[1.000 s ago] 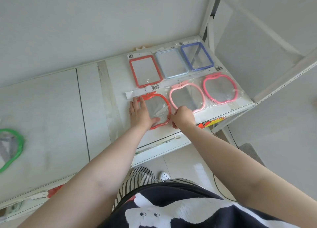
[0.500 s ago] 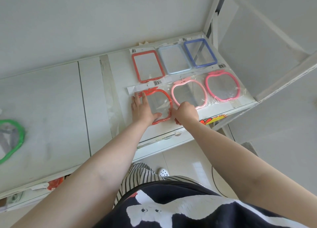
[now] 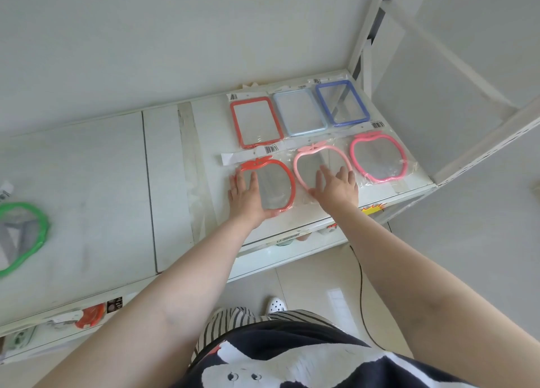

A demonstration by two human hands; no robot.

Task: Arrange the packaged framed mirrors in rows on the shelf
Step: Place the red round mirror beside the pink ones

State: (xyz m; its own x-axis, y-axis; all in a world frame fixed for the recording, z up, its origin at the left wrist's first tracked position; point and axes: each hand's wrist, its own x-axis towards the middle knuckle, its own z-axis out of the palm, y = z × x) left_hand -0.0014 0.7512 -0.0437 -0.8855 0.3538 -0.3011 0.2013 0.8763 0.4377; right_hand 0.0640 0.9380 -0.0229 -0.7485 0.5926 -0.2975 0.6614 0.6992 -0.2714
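Apple-shaped red plastic mirror [image 3: 271,183] in crinkly clear wrap lies under the flat left hand [image 3: 247,197]; the right hand [image 3: 336,187], fingers spread, presses the pale-pink apple-shaped mirror [image 3: 309,156] on the white shelf [image 3: 175,183].

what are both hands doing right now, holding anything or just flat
Left hand: open, fingers spread flat on the red apple-shaped mirror, gripping nothing.
Right hand: open, flat on the light pink apple-shaped mirror, gripping nothing.

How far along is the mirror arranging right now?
Done: back row of three rectangular mirrors, red, pale blue, dark blue. In hand: front apple-shaped row, left hand flat on red, right hand on pale pink; pink lies placed. Left: green-framed mirror, far left.
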